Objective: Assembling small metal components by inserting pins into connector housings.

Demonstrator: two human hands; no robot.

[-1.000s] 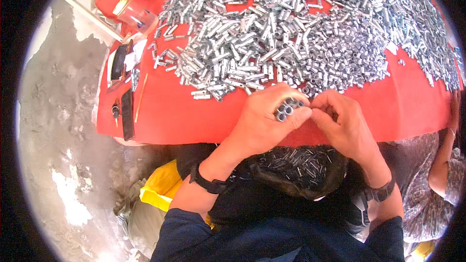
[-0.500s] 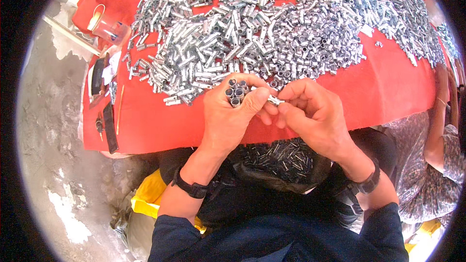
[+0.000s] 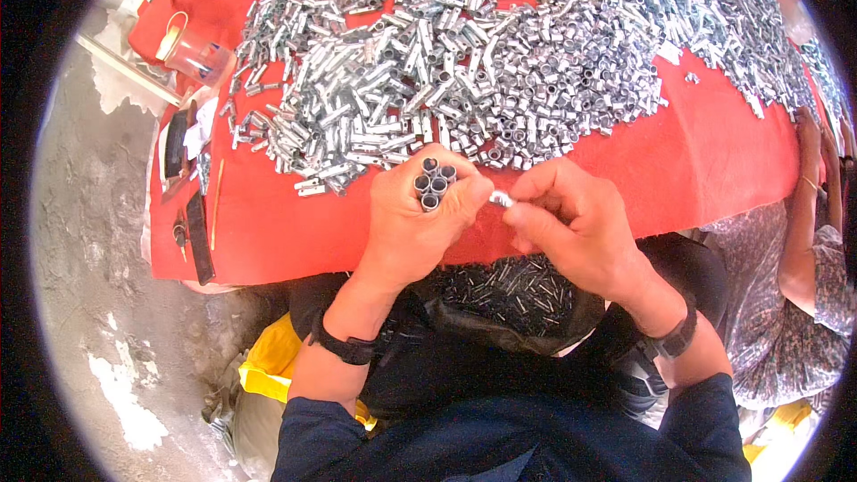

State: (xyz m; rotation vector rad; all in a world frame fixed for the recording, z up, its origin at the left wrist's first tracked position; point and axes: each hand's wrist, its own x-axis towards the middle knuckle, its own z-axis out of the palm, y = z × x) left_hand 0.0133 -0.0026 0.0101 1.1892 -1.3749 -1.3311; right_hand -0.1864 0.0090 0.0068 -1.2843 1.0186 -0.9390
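Several short metal tubes (image 3: 434, 184) stand as a bundle in my left hand (image 3: 406, 223), its fingers wrapped round them and their hollow ends facing up. My right hand (image 3: 576, 223) is closed in a pinch on a small shiny metal piece (image 3: 502, 199), which sits between its fingertips and the tip of my left thumb. Whether the left fingers also grip that piece I cannot tell. Just beyond both hands, a broad heap of loose metal tubes (image 3: 357, 98) covers the red cloth (image 3: 714, 143), with shorter tube pieces (image 3: 571, 80) at its right.
A black bag (image 3: 509, 303) of thin dark metal pins lies on my lap, below the table edge. At the left are a clear plastic jug (image 3: 198, 61), a dark strip (image 3: 200, 236) and a thin wooden stick (image 3: 218, 203). Another person's arm (image 3: 799, 232) is at the far right.
My hands have drawn slightly apart, and the small metal piece shows more plainly between them. The left hand has tilted a little and keeps its bundle of tubes.
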